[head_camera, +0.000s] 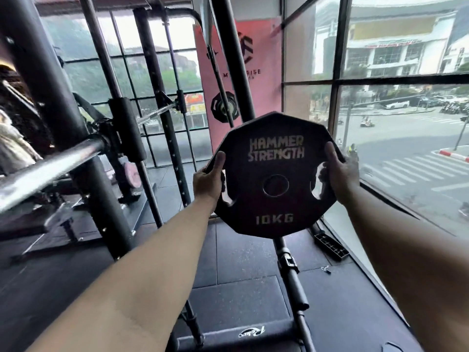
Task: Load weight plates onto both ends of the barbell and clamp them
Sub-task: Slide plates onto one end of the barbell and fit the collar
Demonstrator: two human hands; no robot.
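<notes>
I hold a black many-sided 10 kg weight plate, marked HAMMER STRENGTH, upright in front of me at arm's length. My left hand grips its left edge through a cut-out, thumb on the face. On the opposite edge my right hand grips likewise. The plate's centre hole faces me. The chrome barbell sleeve juts in from the left, well apart from the plate, resting in the black rack.
Black rack uprights stand left and behind the plate. A second plate hangs on a far peg. Low on the floor lie a black bar with a collar and a small clamp. Glass windows close the right side.
</notes>
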